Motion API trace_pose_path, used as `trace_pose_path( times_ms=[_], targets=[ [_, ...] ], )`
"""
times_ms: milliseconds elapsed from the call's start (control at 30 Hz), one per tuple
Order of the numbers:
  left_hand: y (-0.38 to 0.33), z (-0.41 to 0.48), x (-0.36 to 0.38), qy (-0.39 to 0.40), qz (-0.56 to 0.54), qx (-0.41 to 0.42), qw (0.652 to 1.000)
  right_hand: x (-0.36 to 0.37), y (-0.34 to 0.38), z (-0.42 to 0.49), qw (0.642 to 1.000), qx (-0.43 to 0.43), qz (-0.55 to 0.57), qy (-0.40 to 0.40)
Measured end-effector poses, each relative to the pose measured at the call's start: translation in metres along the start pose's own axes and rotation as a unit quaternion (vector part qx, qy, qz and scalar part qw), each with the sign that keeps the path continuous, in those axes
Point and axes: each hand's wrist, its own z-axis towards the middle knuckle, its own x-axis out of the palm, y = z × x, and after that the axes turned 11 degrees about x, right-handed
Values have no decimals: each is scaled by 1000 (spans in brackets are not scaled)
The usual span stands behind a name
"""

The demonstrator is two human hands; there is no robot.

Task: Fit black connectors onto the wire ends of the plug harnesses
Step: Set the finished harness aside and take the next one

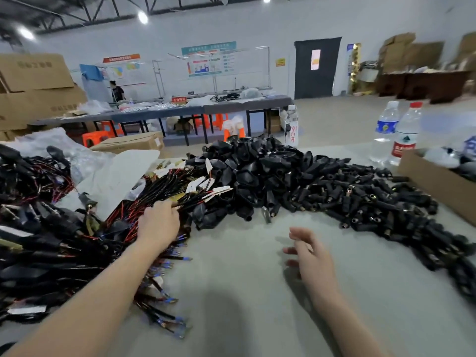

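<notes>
A big heap of plug harnesses [46,243] with black, red and blue-tipped wires fills the left of the table. My left hand [158,224] lies on this heap, its fingertips among the red and black wires near the white tags; whether it grips a wire is hidden. A mound of black plug shells [257,171] sits at centre back. To its right spreads a long pile of small black connectors [373,199]. My right hand [306,251] hovers over bare tabletop, fingers loosely spread, holding nothing.
A cardboard box [443,186] stands at the right edge. Two water bottles [396,135] and a third bottle [291,127] stand behind the piles. Plastic bags [77,155] lie at back left. The grey tabletop [244,292] shows between my arms.
</notes>
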Motion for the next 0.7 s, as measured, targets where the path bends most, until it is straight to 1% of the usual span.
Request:
trace_pose_path(
  times_ms=[33,133,200,267,333,400,467,500,567,633,700],
  targets=[
    [3,9,2,5,12,-12,1000,-3,2,2,999,5,32,2],
    [14,30,12,46,-11,-29,998,-15,8,10,996,5,90,-4],
    [23,39,19,55,-4,-20,998,-23,13,17,993,4,117,-28],
    [28,45,25,78,24,1,997,-29,17,24,991,-1,127,-52],
    [28,51,30,110,97,25,989,-38,18,29,991,-16,94,-92],
    [28,57,30,128,172,45,976,-51,19,35,987,-42,21,-151],
    [29,61,29,134,194,55,970,-63,22,40,970,-79,-46,-224],
    [29,62,27,125,194,67,971,-69,25,40,959,-96,-59,-259],
    [27,65,20,74,173,93,978,-80,30,42,935,-117,-74,-325],
    [17,66,8,3,120,118,986,-90,31,44,910,-115,-110,-383],
    [1,71,-10,-80,46,148,985,-95,30,43,888,-113,-157,-418]
  ],
)
